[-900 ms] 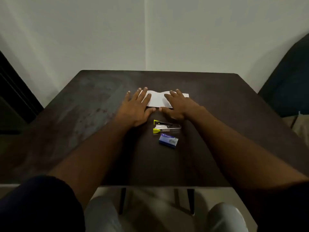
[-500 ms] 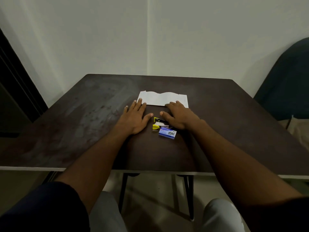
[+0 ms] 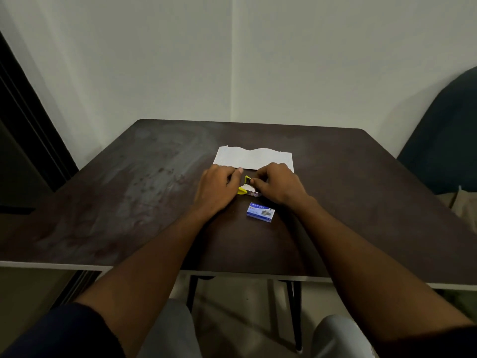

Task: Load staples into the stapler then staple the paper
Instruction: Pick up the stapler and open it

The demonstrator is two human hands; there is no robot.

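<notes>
A small yellow and black stapler (image 3: 246,187) lies on the dark table (image 3: 129,202), between my two hands. My left hand (image 3: 216,188) curls its fingers against the stapler's left end. My right hand (image 3: 277,186) pinches the stapler's upper part from the right, fingers curled over it. A white sheet of paper (image 3: 254,158) with a wavy far edge lies flat just beyond both hands. A small blue box of staples (image 3: 260,212) sits closed on the table just in front of the stapler, below my right wrist.
The table's near edge (image 3: 258,276) runs above my knees. A white wall corner stands behind the table. A dark blue seat (image 3: 444,140) is at the right, a dark door frame (image 3: 23,130) at the left.
Both hands have come back off the paper and closed round the stapler. Earlier they lay flat with fingers spread. The staple box has stayed in place.
</notes>
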